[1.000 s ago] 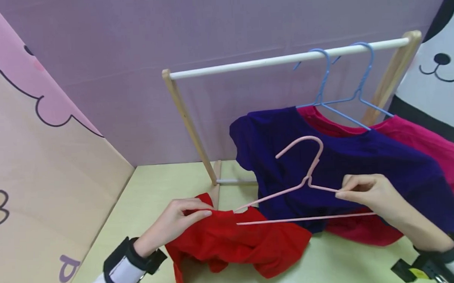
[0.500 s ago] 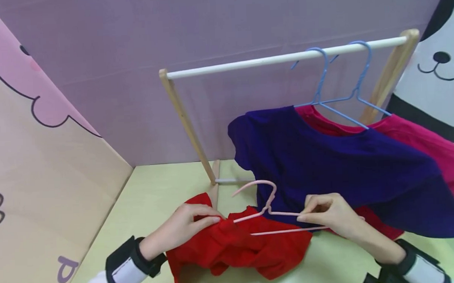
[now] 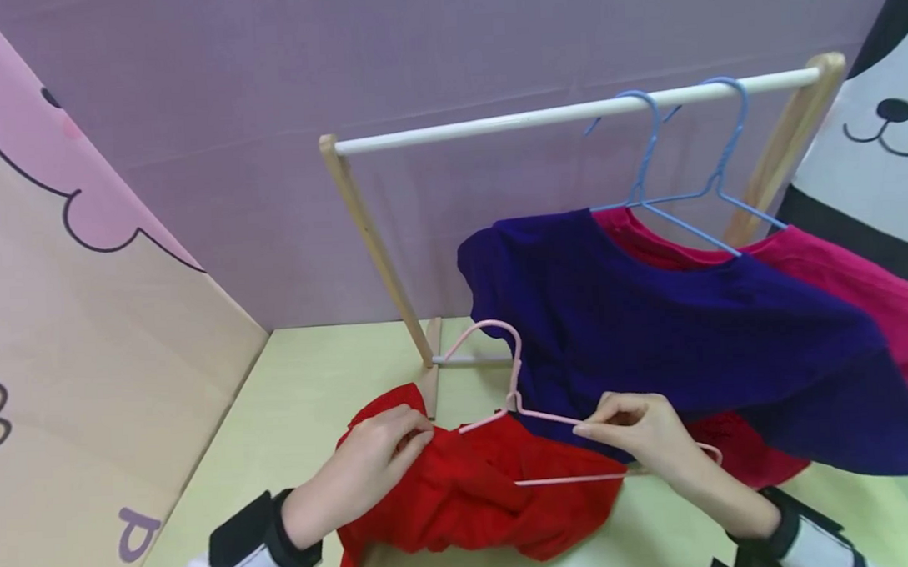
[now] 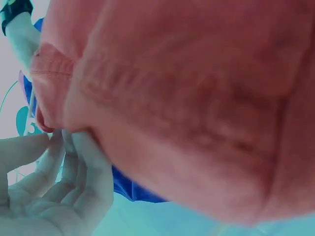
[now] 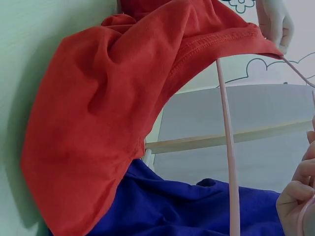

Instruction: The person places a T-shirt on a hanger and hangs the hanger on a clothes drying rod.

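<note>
A person's left hand (image 3: 377,449) pinches the collar edge of a red shirt (image 3: 476,491) lying on the table (image 3: 307,380) just in front of the rack (image 3: 568,113). The right hand (image 3: 639,431) pinches a pink hanger (image 3: 513,381), one arm tucked into the shirt. On the rack hang a blue shirt (image 3: 650,310) and a magenta one (image 3: 836,270).

left hand (image 4: 44,196) | fingers pinch red shirt (image 4: 187,98) hem | blue cloth (image 4: 130,187) behind
</note>
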A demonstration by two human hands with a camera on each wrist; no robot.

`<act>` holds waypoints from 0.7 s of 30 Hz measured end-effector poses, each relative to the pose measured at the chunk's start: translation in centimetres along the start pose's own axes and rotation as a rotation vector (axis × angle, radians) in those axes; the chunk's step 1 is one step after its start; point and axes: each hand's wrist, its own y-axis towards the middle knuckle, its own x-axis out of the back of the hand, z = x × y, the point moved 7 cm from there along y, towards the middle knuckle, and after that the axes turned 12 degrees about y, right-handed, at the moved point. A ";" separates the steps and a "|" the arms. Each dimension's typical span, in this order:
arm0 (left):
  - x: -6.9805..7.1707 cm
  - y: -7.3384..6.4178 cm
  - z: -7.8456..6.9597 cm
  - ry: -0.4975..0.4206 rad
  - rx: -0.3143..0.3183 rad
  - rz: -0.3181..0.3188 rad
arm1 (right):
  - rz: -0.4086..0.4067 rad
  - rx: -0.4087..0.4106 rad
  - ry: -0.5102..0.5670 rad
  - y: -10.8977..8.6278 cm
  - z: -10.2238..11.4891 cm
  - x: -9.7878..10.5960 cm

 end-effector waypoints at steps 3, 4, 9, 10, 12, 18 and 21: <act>-0.1 0.0 -0.3 -0.047 -0.002 0.055 | 0.003 0.036 0.003 0.1 0.2 -0.3; -0.2 0.0 -0.4 -0.056 -0.006 0.068 | 0.007 0.046 0.004 0.1 0.2 -0.4; -0.2 0.4 -1.2 -0.066 -0.048 0.073 | 0.048 0.040 -0.005 0.2 0.1 -1.7; -0.2 0.5 -1.3 -0.070 -0.051 0.072 | 0.059 0.033 -0.010 0.2 0.1 -2.1; -0.2 0.8 -1.6 -0.078 -0.058 0.071 | 0.078 0.014 -0.022 0.3 -0.1 -2.7; -0.4 1.1 -1.7 -0.118 -0.069 0.083 | 0.062 0.163 -0.085 0.4 1.6 -4.0; -0.2 1.2 -1.5 -0.121 -0.072 0.059 | 0.030 0.466 -0.170 -0.4 4.0 -4.5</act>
